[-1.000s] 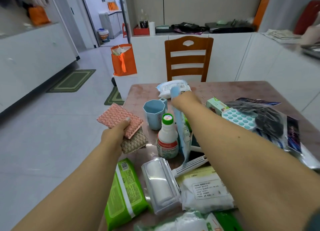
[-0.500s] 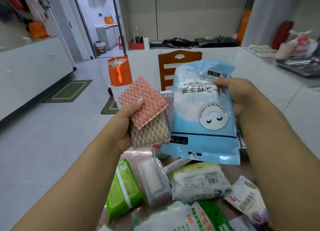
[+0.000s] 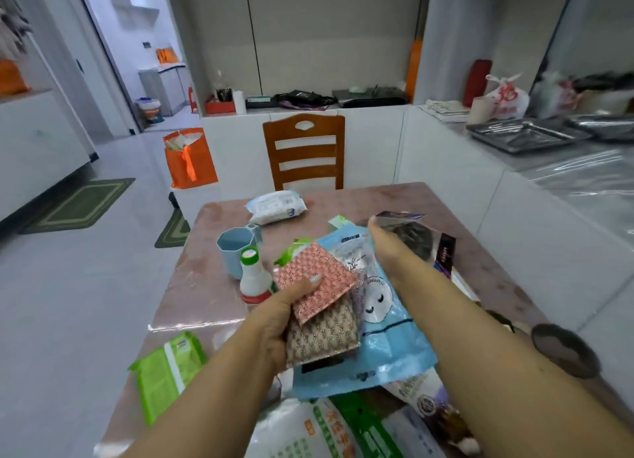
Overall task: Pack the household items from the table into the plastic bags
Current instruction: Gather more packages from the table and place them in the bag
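Note:
My left hand is shut on a pink scrub cloth stacked over a beige scrub cloth. A light blue packet with a sleepy-face print lies under them in the same grip. My right hand reaches forward to the left edge of a clear packet with dark contents on the table. Its thumb sticks up and its fingers are hidden behind the palm.
On the table stand a blue cup and a white bottle with a green cap. A green wipes pack lies near left, a white wipes pack at the far edge, green-and-white packs nearest me. A wooden chair and orange bag stand beyond.
My right hand has passed the blue packet under the cloths in my left hand, let go, and reached forward to the dark packet. My left hand came down and nearer.

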`<act>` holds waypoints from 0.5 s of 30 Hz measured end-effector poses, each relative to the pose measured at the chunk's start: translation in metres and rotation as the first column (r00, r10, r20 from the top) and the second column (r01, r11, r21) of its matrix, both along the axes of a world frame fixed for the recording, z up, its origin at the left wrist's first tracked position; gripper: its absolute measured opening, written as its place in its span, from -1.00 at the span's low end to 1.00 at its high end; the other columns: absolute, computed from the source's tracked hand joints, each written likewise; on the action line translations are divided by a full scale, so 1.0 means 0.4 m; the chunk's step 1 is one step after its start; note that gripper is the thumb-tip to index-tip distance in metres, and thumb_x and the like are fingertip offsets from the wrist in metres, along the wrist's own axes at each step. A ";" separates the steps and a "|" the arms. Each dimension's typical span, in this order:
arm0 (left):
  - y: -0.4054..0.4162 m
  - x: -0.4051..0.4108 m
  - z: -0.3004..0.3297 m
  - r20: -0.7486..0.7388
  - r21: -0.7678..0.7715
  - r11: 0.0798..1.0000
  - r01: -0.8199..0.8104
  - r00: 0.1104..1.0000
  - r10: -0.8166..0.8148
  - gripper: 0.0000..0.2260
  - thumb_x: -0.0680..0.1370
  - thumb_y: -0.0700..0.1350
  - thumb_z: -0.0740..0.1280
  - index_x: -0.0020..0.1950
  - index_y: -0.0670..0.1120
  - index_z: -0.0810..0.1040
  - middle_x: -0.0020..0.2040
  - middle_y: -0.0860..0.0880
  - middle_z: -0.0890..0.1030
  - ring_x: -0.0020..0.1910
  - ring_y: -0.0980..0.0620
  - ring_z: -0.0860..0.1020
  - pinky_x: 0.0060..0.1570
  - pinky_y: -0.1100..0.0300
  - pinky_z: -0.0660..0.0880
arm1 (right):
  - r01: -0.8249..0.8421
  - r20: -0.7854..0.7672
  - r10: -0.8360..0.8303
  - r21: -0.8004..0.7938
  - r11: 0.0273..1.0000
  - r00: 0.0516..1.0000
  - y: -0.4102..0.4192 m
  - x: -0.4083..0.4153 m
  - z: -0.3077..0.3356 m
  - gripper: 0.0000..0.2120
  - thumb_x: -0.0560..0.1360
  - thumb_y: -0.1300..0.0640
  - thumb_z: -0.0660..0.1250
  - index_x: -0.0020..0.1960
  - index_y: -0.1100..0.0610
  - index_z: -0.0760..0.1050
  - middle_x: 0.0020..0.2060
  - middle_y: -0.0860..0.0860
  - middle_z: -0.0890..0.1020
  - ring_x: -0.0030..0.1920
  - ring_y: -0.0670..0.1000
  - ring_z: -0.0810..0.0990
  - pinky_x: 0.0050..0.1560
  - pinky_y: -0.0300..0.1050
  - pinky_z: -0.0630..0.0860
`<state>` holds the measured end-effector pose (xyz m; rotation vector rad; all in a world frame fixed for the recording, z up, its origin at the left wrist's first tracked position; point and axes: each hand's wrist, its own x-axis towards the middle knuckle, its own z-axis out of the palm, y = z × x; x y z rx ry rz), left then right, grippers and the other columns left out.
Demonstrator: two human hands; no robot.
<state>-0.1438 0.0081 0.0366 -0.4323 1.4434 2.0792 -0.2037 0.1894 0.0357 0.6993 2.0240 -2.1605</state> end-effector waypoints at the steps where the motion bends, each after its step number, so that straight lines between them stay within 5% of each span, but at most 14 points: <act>1: 0.011 -0.005 -0.010 0.028 0.000 1.000 -0.007 1.000 0.007 -0.51 0.22 -0.12 0.52 0.10 -0.21 0.54 -0.14 -0.29 0.70 -0.23 -0.23 0.67 -0.19 -0.13 0.61 | 0.042 0.021 -0.042 0.010 0.999 0.999 0.020 -0.018 -0.012 -0.34 0.54 -0.33 0.03 0.36 0.17 0.40 0.30 0.18 0.50 0.21 0.18 0.53 0.26 0.11 0.46; 4: 0.034 -0.032 -0.038 0.078 -0.009 0.999 -0.032 0.996 0.033 -0.58 0.27 -0.14 0.50 0.08 -0.23 0.55 -0.15 -0.29 0.70 -0.23 -0.23 0.67 -0.20 -0.12 0.60 | 0.173 -0.044 -0.168 0.265 0.948 0.985 0.110 -0.092 -0.039 -0.46 0.61 -0.16 0.03 0.29 0.27 0.42 0.03 0.16 0.53 -0.03 0.09 0.49 0.13 0.09 0.53; 7: 0.049 -0.056 -0.069 0.097 -0.047 0.998 -0.046 0.994 0.050 -0.77 0.37 -0.18 0.47 -0.05 -0.24 0.57 -0.26 -0.26 0.70 -0.31 -0.19 0.66 -0.21 -0.05 0.57 | 0.180 -0.092 -0.155 0.544 0.820 0.984 0.187 -0.156 -0.070 -0.64 0.62 0.04 0.08 0.30 0.20 0.43 0.17 0.19 0.54 0.10 0.15 0.51 0.21 0.01 0.42; 11: 0.060 -0.085 -0.107 0.094 -0.053 0.997 -0.060 0.994 0.064 -0.78 0.40 -0.17 0.47 -0.03 -0.23 0.56 -0.25 -0.26 0.70 -0.33 -0.17 0.67 -0.16 -0.03 0.57 | -0.003 0.006 -0.007 0.923 0.384 1.000 0.238 -0.220 -0.131 -0.68 0.52 0.06 0.27 0.26 0.04 0.48 0.23 0.11 0.50 0.19 0.20 0.49 0.14 0.01 0.46; 15: 0.064 -0.108 -0.127 0.072 -0.047 0.997 -0.067 0.995 0.071 -0.74 0.38 -0.18 0.48 0.00 -0.23 0.57 -0.19 -0.28 0.70 -0.31 -0.20 0.68 -0.10 -0.08 0.58 | -0.137 0.130 0.077 0.986 0.094 0.988 0.257 -0.271 -0.165 -0.59 0.46 0.10 0.34 0.31 -0.01 0.46 0.26 0.07 0.49 0.28 0.14 0.41 0.19 0.04 0.36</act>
